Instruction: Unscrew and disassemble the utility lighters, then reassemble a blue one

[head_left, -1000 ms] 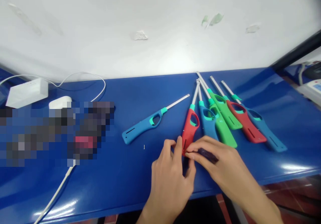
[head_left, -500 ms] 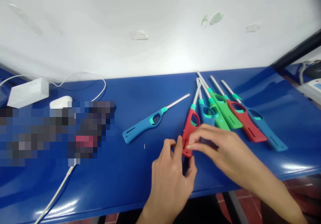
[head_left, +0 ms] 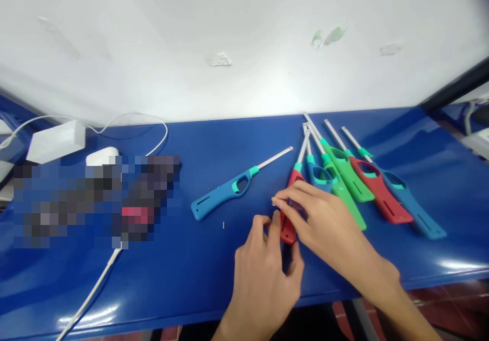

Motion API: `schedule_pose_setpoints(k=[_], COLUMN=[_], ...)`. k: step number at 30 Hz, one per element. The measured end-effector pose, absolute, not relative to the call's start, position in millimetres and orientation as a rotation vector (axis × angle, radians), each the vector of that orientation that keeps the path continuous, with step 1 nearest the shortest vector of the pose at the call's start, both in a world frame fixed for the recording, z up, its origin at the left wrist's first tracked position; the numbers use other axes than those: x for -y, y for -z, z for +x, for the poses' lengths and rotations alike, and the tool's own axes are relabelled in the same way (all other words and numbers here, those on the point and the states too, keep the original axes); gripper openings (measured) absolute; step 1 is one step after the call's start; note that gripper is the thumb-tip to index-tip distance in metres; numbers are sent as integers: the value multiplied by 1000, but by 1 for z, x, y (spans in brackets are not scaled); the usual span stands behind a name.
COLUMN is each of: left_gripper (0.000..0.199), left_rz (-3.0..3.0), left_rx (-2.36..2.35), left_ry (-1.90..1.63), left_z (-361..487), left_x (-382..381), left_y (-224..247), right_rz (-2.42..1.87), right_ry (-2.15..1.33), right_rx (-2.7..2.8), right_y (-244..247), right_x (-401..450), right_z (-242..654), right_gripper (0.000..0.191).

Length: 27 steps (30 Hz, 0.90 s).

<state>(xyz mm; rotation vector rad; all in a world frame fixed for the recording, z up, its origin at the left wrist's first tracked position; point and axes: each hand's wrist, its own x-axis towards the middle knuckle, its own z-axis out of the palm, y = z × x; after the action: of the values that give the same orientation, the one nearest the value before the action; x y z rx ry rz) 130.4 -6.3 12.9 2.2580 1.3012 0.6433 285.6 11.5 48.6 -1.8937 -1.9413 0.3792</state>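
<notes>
My left hand (head_left: 263, 267) grips the lower end of a red utility lighter (head_left: 287, 231), fingers on its left side and thumb at its right. The lighter lies with its metal barrel pointing away from me. Over its middle, my right hand (head_left: 315, 216) pinches a tiny shiny piece, apparently a small screw (head_left: 273, 203), between thumb and fingertips. A dark purple object (head_left: 300, 207) shows under the right fingers; its kind is unclear. Left of the hands lie a loose screw (head_left: 223, 225) and a blue utility lighter (head_left: 216, 201).
On the right of the blue table (head_left: 171, 290) lie several utility lighters, among them a green lighter (head_left: 357, 186), a red lighter (head_left: 389, 201) and a blue lighter (head_left: 422, 219). At left are a white box (head_left: 57, 140), a white cable (head_left: 91, 290) and blurred-out items.
My right hand has moved up and left, from the red lighter's lower end to beyond its left edge. The left hand keeps its hold. The whole view has shifted slightly.
</notes>
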Motion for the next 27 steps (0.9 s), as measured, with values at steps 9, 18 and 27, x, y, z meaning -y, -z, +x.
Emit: schedule_pose_setpoints(k=[9, 18, 27], left_gripper=[44, 47, 42], left_rz=[2260, 2573, 2657], left_rx=[-1336, -1492, -1383], left_ry=[-592, -404, -114], left_z=[130, 138, 144], left_x=[7, 15, 14], left_y=[-13, -35, -45], right_rz=[-1957, -2084, -2101], right_ry=[-298, -543, -738], right_rx=[1856, 1542, 1568], right_y=[-57, -55, -39], right_x=[-13, 42, 49], right_z=[283, 305, 288], right_gripper=[27, 32, 26])
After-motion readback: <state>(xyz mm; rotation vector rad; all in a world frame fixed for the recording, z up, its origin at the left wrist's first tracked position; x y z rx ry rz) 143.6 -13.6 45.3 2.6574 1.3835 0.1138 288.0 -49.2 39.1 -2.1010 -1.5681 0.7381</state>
